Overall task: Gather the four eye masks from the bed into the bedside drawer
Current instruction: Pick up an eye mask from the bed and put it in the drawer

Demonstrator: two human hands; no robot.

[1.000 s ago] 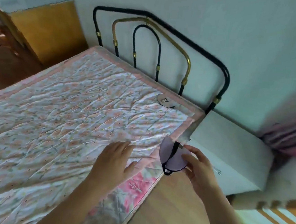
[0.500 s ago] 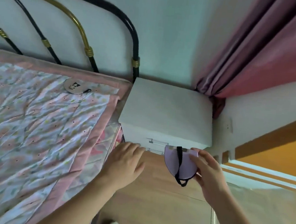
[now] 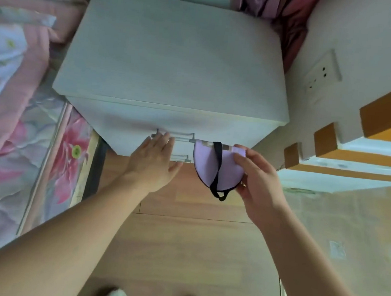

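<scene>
Mask (image 3: 214, 166): lilac w/ black strap, folded, pinched in our R hand (image 3: 261, 183), just right of the top handle (image 3: 181, 135).
L hand (image 3: 153, 161): open, flat, fingertips at that handle.
Drawer (image 3: 144, 123): shut, nightstand front, far of both hands.

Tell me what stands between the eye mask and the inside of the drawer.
The closed drawer front. The right hand holds the lilac eye mask before it; the left hand reaches the upper handle.

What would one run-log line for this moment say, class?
stage: opening drawer | left hand: open, at top drawer handle | right hand: holding purple eye mask | drawer: shut
</scene>
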